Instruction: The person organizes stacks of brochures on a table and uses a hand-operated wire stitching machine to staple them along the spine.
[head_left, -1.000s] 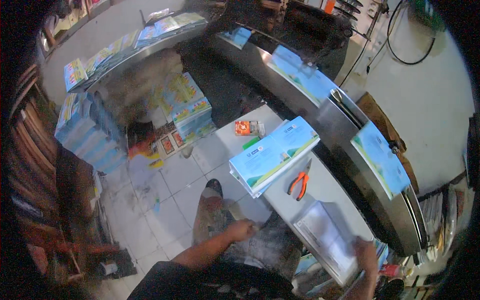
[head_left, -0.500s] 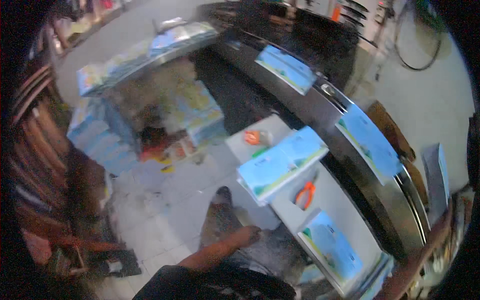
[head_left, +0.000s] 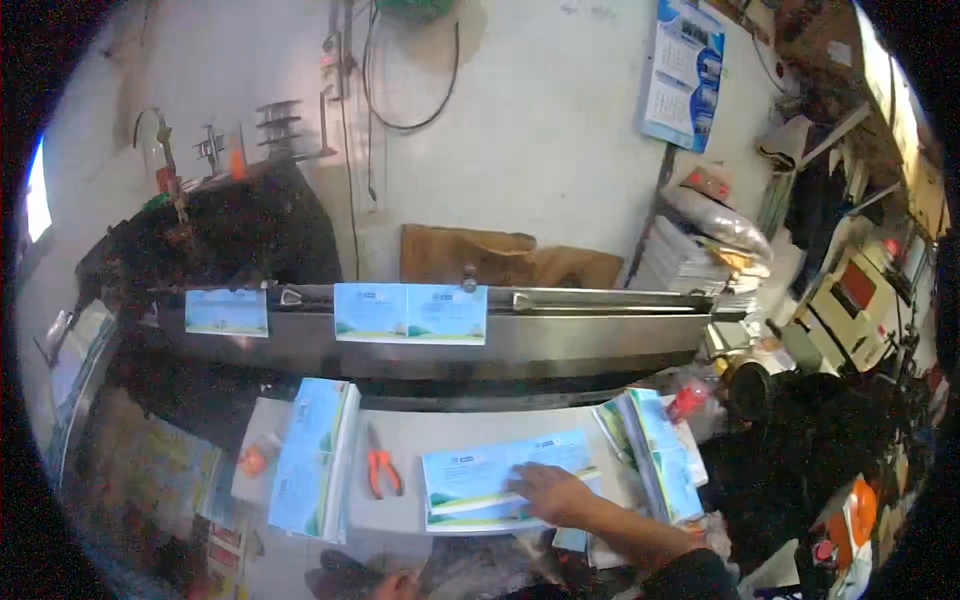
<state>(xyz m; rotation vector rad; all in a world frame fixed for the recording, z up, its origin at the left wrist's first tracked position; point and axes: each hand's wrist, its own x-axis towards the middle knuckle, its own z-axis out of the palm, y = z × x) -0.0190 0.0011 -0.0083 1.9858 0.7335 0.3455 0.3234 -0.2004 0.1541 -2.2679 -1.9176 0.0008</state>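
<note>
On your counter [head_left: 420,432] lie blue-and-green printed covers [head_left: 500,478], with a stack [head_left: 312,458] at left. Two more sheets [head_left: 410,312] hang on the steel rail [head_left: 600,330]. A blue calendar [head_left: 683,72] hangs on the wall; the small orange pack [head_left: 252,460] is perhaps a box.

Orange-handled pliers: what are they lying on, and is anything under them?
The orange-handled pliers lie directly on the bare white worktable, between the booklet stack and the open booklet. Nothing shows beneath them.

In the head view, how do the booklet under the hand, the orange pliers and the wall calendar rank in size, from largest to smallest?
1. Booklet under the right hand: largest.
2. Wall calendar: smaller as seen, but it hangs farther from the camera, so this ranking is unsure.
3. Orange pliers: clearly smallest.
</note>
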